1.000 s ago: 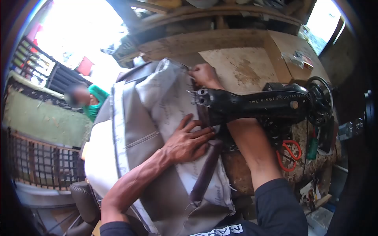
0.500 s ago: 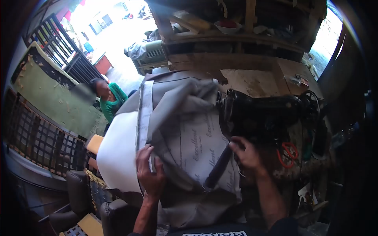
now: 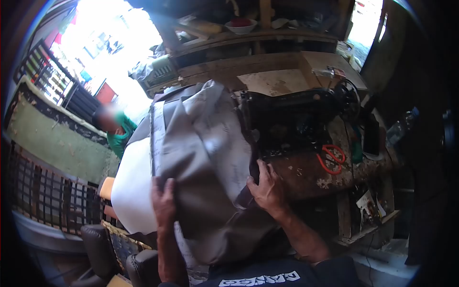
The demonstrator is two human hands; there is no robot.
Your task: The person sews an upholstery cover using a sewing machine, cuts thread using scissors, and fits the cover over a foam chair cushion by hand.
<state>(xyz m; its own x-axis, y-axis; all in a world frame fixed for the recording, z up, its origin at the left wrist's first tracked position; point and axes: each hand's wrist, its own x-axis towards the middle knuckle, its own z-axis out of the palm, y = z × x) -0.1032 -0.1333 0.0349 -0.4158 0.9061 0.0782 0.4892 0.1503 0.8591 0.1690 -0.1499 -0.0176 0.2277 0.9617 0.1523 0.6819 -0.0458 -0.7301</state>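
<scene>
A large grey upholstery cover (image 3: 191, 162), apparently leatherette, lies draped and wrinkled in front of me. My left hand (image 3: 165, 203) rests at its left side, thumb and fingers stretched out and apart against the material. At the cover's right side, my right hand (image 3: 267, 191) is closed on a dark strip (image 3: 246, 197) along the edge. Behind that edge stands a black sewing machine (image 3: 291, 112), and folds of the cover reach up to its needle end. What lies under the needle is hidden.
Red-handled scissors (image 3: 331, 159) lie on the worn machine table (image 3: 301, 179). A clear plastic bottle (image 3: 402, 125) is at the right. White padding (image 3: 136, 184) bulges out at the left. Beyond it is a person in green (image 3: 119, 138). Dark padded pieces (image 3: 95, 248) stand lower left.
The grey material has been folded over the printed backing, which is now mostly covered. My right hand has moved left relative to the machine with the dark strip. The view has shifted right.
</scene>
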